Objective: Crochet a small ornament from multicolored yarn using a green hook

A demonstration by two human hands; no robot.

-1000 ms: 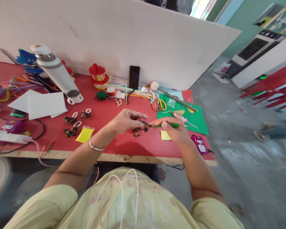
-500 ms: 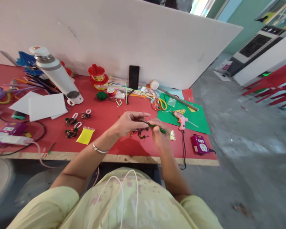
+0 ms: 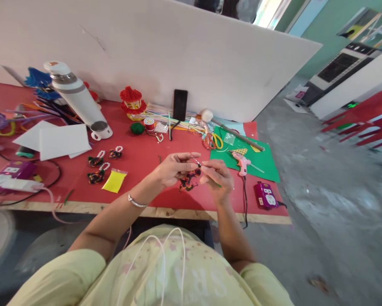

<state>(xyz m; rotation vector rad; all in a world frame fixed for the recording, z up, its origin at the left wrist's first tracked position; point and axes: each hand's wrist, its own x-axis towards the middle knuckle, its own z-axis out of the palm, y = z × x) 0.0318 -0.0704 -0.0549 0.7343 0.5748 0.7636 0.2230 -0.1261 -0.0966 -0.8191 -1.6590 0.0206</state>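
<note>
My left hand [image 3: 172,169] is closed over the red table, fingers pinching a dark multicoloured yarn piece [image 3: 186,183] that dangles below them in loops. Facing it, my right hand [image 3: 220,180] grips a green-handled crochet hook [image 3: 196,162], its thin metal shaft pointing up and left toward the left fingertips. Most of the handle is hidden inside the right hand. The hook's very tip and the stitch it meets are too small to make out.
Several finished yarn pieces with bead loops [image 3: 95,177] lie to the left, beside a yellow packet [image 3: 114,181]. A pink glue gun [image 3: 242,162] rests on a green sheet [image 3: 267,168]. Behind are scissors [image 3: 217,141], a phone [image 3: 180,105] and a white flask [image 3: 78,98].
My right hand has turned and moved slightly right, so the hook's green handle now hides within it and the metal shaft shows. The yarn piece hangs a little further right.
</note>
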